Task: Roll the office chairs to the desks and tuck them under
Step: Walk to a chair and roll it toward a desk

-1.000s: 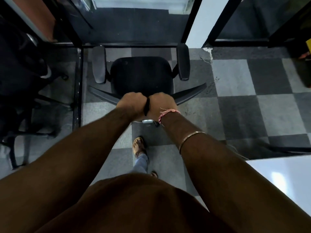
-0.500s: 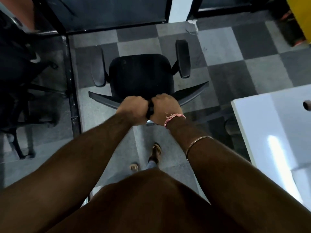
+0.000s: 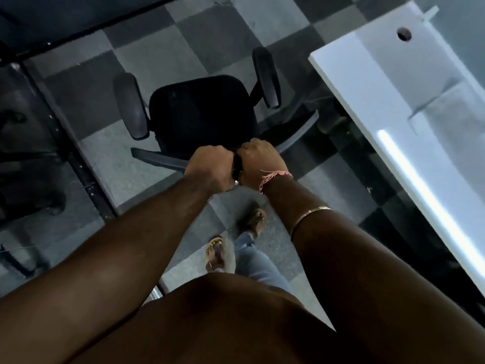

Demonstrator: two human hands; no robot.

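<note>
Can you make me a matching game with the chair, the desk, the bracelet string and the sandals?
Things:
1. office chair
2. desk
3. wrist thread
4. sandals

Descriptions:
A. pink
B. white, on the right
C. black, gripped by both hands
D. on the feet, on the checkered floor

Pairs: 1-C, 2-B, 3-A, 4-D

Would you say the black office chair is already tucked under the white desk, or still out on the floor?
Still out. The black office chair stands on the checkered carpet left of the white desk, its seat fully visible, with both hands gripping its backrest.
</note>
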